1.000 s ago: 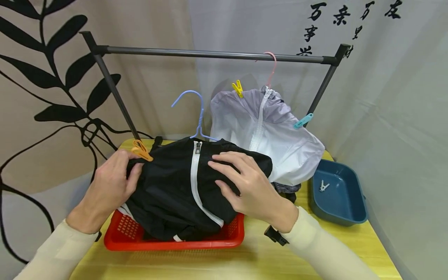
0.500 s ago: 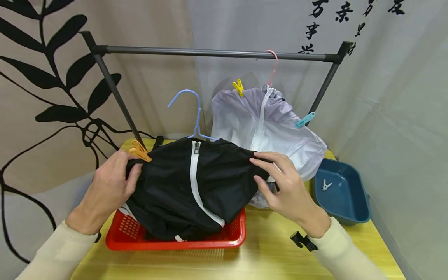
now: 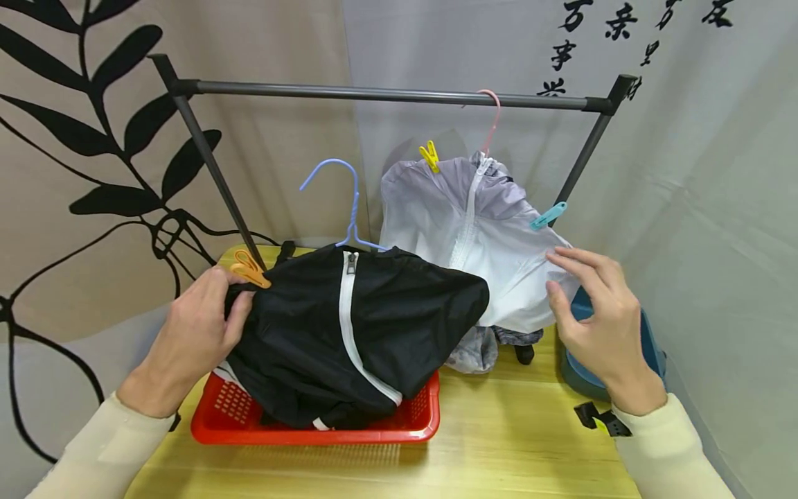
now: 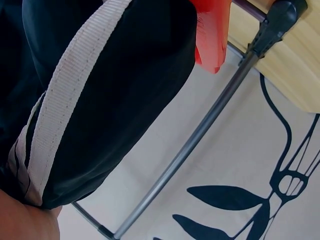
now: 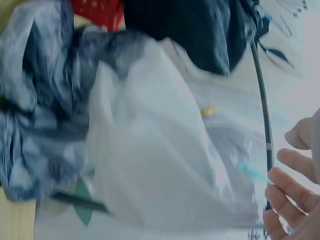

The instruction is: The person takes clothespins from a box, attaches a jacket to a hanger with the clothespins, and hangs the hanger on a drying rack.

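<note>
My left hand (image 3: 199,326) grips the left shoulder of a black jacket (image 3: 299,326) with a white zipper, beside an orange clothespin (image 3: 251,270) clipped there. A blue hanger (image 3: 354,208) sticks up from the jacket's neck, its hook free of any rail. The jacket lies over a red basket (image 3: 312,436). In the left wrist view, its black cloth (image 4: 130,95) with a white band fills the upper left. My right hand (image 3: 601,315) is held with fingers spread in front of the blue bin, next to a white and lilac jacket (image 3: 499,270); I cannot tell whether they touch.
A grey rail (image 3: 386,93) spans the back, with the white jacket on a pink hanger (image 3: 494,121). Yellow (image 3: 430,156) and turquoise (image 3: 548,215) clothespins grip that jacket. The blue bin (image 3: 651,353) stands at the right on the yellow table (image 3: 499,436).
My right hand has moved off the black jacket and to the right, to the blue bin's front. The left hand keeps its grip on the jacket's shoulder.
</note>
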The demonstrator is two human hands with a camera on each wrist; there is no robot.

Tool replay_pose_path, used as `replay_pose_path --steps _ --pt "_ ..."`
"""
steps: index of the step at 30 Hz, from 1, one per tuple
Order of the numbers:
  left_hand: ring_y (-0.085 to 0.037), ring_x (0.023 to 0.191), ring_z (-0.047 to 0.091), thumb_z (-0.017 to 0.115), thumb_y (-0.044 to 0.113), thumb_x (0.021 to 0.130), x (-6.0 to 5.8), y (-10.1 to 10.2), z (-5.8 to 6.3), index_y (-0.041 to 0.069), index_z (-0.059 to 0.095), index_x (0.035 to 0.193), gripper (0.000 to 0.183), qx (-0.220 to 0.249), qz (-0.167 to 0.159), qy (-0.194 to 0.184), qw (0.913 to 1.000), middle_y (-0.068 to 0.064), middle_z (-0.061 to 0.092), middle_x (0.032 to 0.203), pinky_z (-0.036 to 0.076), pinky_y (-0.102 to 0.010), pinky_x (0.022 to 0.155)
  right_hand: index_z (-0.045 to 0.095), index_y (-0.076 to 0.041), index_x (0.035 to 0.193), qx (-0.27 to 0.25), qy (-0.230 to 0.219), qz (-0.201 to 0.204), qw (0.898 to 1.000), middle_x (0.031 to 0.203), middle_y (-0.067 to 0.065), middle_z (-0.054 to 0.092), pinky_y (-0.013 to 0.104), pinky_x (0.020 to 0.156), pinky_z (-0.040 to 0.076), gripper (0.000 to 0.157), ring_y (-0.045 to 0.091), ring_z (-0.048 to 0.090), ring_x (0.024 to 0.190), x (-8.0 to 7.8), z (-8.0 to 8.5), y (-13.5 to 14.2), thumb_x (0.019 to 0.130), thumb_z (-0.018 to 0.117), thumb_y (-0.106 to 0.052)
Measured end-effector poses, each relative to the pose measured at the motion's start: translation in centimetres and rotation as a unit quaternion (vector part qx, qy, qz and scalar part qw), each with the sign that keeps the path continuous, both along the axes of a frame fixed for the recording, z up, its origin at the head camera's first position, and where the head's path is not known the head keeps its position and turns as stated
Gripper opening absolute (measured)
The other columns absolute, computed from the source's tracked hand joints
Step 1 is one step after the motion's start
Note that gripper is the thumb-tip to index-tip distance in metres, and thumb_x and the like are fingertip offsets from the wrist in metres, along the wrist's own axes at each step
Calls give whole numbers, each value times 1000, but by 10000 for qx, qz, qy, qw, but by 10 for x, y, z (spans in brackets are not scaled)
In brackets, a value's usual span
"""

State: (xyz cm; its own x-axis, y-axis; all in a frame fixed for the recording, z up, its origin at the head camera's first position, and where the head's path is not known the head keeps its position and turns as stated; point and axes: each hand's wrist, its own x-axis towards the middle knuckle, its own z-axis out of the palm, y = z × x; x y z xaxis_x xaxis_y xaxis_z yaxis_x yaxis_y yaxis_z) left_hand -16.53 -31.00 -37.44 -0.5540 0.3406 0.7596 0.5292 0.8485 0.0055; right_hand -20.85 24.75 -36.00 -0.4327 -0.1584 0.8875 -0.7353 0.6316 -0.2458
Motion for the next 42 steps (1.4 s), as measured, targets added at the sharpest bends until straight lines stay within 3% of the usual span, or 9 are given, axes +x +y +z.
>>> replay_pose_path --steps 9,13,16,20,23,26,27,36,42 --pt "-41 86 69 78 3 98 0 0 2 -11 64 117 28 -10 -13 10 10000 -25 67 101 65 -56 74 83 -6 141 -493 -599 -740 9942 139 26 80 10 116 44 35 -16 59 137 -22 1 55 110 73 -19" --pt "-40 86 69 79 2 97 1 -1 2 -11 64 117 28 -19 -46 25 10000 -25 67 102 65 -56 73 83 -6 141 -400 -1098 -1029 9878 137 26 79 3 108 42 33 -21 56 127 -31 -8 76 112 72 -17" --pt "-40 86 69 77 4 100 1 -1 2 -11 64 118 27 -17 -67 30 10000 -24 67 102 64 -56 73 81 -6 143 -112 -1756 -1348 9751 139 26 76 -3 101 36 34 -2 64 123 -37 -16 90 114 70 -19" --pt "-40 87 69 76 6 101 1 -1 2 -11 63 118 26 -9 -62 18 10000 -24 67 102 64 -56 74 76 -2 149 447 -2738 -1596 9474 144 31 67 3 92 40 39 41 73 120 -46 -26 109 118 66 -24" --pt "-40 87 69 78 3 98 2 -1 2 -11 63 117 28 -18 -39 -5 10000 -24 67 102 65 -56 75 71 4 152 918 -3359 -1551 9245 147 38 60 37 96 60 44 57 73 119 -54 -34 122 120 62 -26" --pt "-40 86 69 81 0 95 3 0 2 -11 63 117 30 -30 -28 -22 10000 -24 67 101 66 -56 75 68 9 152 1389 -3830 -1471 9013 144 43 62 75 95 56 47 60 73 118 -62 -40 133 120 62 -25" --pt "-40 86 69 82 0 95 3 0 2 -10 63 117 31 -36 -21 -29 10000 -24 67 101 66 -56 75 68 11 150 1515 -3971 -1437 8937 143 44 64 78 97 55 47 60 73 119 -65 -42 136 120 62 -25" --pt "-39 86 68 81 -1 95 3 0 2 -10 63 116 30 -35 -59 -6 10000 -24 66 100 66 -56 73 67 16 142 2453 -5245 -1270 8054 125 38 77 73 95 60 53 56 75 111 -88 -55 158 117 70 -31" --pt "-40 86 69 80 1 97 4 -1 1 -10 63 117 29 -33 -36 -61 10000 -24 66 100 66 -56 73 65 19 140 2795 -5636 -1188 7682 119 36 77 66 92 62 57 48 75 102 -98 -66 160 116 71 -33"
